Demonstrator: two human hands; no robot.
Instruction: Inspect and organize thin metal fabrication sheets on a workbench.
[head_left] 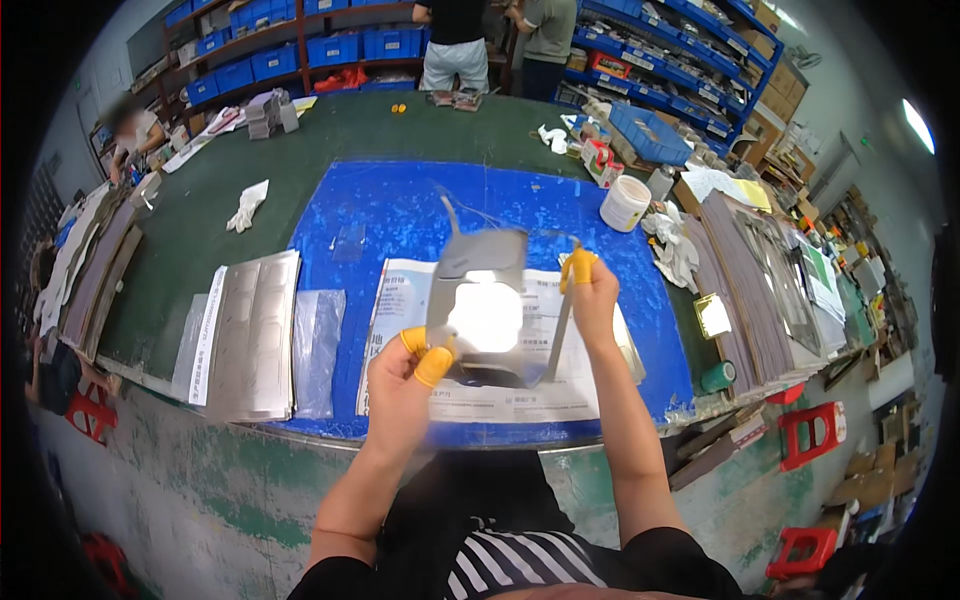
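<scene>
The left hand [398, 385], with yellow covers on its thumb and finger, is clamped on the near left corner of a shiny metal plate [487, 315], thumb and finger pressed together. The right hand [594, 297], its fingertips closed too, pinches the upper end of a thin strip [560, 335] that slants down toward the plate's near right side; blur hides whether they join. The plate is held above the newspaper [540, 402] on the table [380, 130], its long axis running away from the person, far end toward the shelves [300, 45].
</scene>
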